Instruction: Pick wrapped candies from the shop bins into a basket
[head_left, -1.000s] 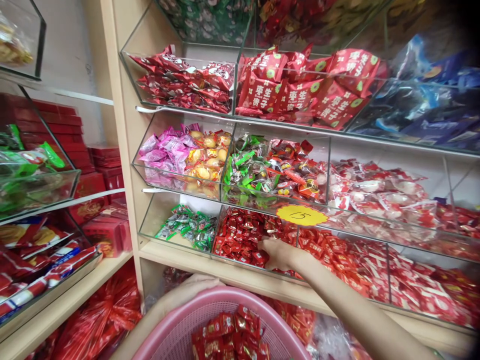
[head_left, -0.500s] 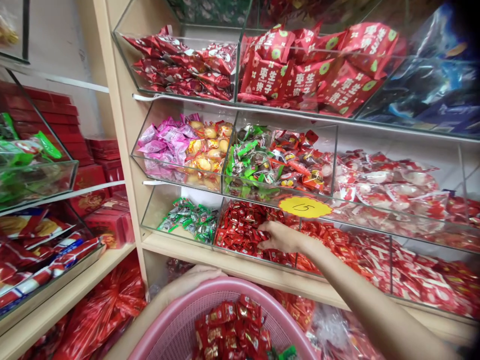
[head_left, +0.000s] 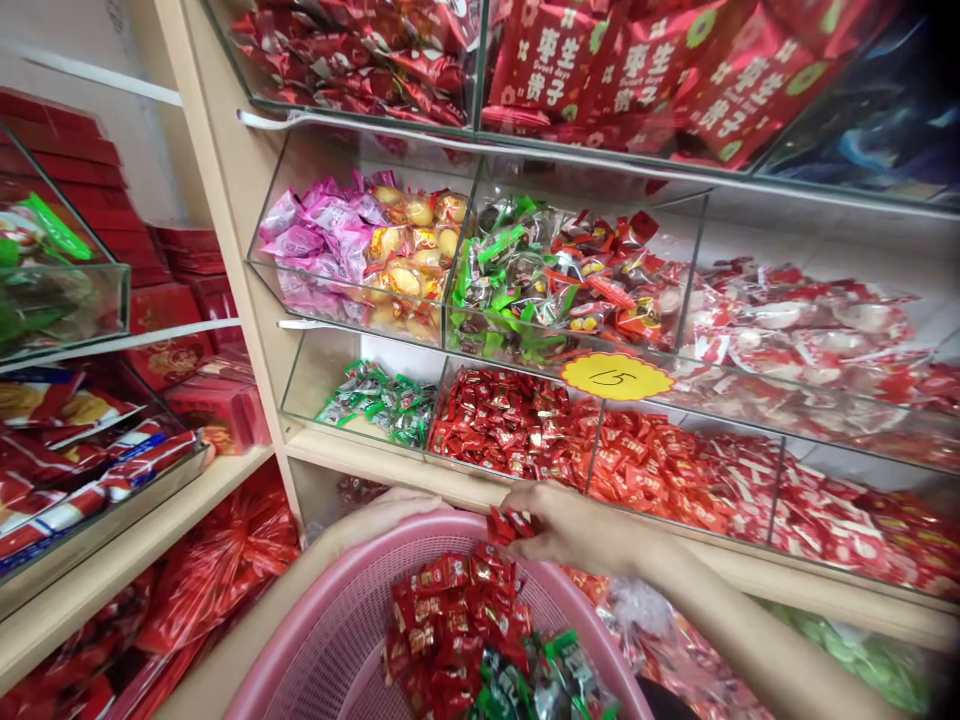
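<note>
My right hand point(head_left: 551, 525) is over the back rim of the pink basket point(head_left: 259, 665), its fingers closed round a few red wrapped candies point(head_left: 510, 524). Around the basket's left back rim lies my left hand point(head_left: 386, 515), its fingers partly hidden behind the rim. Inside the basket are red candies point(head_left: 446, 625) and green-wrapped candies point(head_left: 574, 665). Behind it, on the lowest bin row, a bin of red candies point(head_left: 499, 415) stands beside a bin of green candies point(head_left: 382, 400).
A wooden shelf edge point(head_left: 390, 475) runs just behind the basket. Above are clear bins with pink packets point(head_left: 322, 230) and a yellow tag marked 15 point(head_left: 616, 377). Red bags point(head_left: 225, 540) lie low at the left.
My right hand has come out of the red candy bin and down to the basket with candies in it. The view has tilted down, and more green candies show in the basket.
</note>
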